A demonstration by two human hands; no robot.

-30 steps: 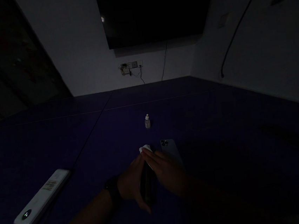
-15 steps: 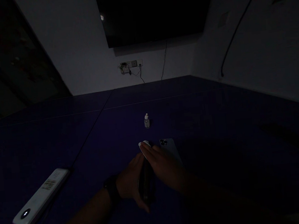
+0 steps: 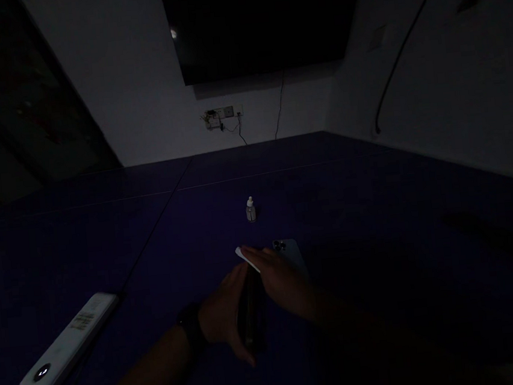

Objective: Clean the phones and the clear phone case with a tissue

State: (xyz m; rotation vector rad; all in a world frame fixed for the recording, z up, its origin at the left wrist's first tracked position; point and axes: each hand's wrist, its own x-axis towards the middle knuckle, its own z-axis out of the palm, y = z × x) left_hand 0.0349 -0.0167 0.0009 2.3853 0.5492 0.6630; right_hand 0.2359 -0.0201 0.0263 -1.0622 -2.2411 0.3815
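In the dim light, my left hand (image 3: 225,310), with a dark watch on the wrist, grips a dark, flat, slab-like object (image 3: 250,314) held on edge. Its exact kind is too dark to make out. My right hand (image 3: 280,278) presses a folded white cloth (image 3: 246,257) against the slab's far upper end, fingers together. Just behind the right hand lies a pale phone (image 3: 292,252), its camera lenses facing up and its lower part hidden. Beyond both hands a small clear dropper bottle (image 3: 251,212) with a white top stands upright.
On the left of the dark blue table (image 3: 188,235) lies a long white device (image 3: 69,343) with a lit round display and a cable. A big dark screen (image 3: 262,22) hangs on the far wall, above sockets (image 3: 222,114) and cords.
My right hand has shifted slightly, and the white cloth now shows as a thinner strip along its fingers. The left hand keeps its grip on the slab. The view has moved a little.
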